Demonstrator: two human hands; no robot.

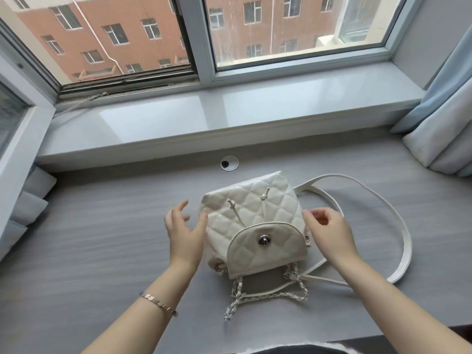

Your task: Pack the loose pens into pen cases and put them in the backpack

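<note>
We go big to small: window [293,29] and sill [229,118] at the back, nothing of the task on them. The grey bench [89,238] fills the lower frame, with a curtain [441,111] at its right end. No loose pens and no pen cases show anywhere on it, so we judge they are either packed away or out of view; the frame cannot settle which. The white quilted backpack [252,213] lies in the middle of the bench, front side up, its bottom toward the window and its top toward us. One long strap [398,226] loops out to the right on the bench. The left hand [182,231] sits just beside the backpack's left edge, released, fingers spread and grasping nothing; the thumb is at the edge, and we cannot tell whether it touches. The right hand [329,233] is at the right edge, fingers loosely curled with nothing held that we can see, so we read it as released too. The flap [281,254] is folded down over the mouth. A chain handle [255,296] trails toward us below it. A drawstring [237,213] lies on the front panel. The clasp [264,241] looks seated in the flap, so we read the backpack as closed. Our judgement is that this is either the very start, with the backpack not yet opened, or the very end, with everything packed and the backpack closed. If it is the start, every step is left.
</note>
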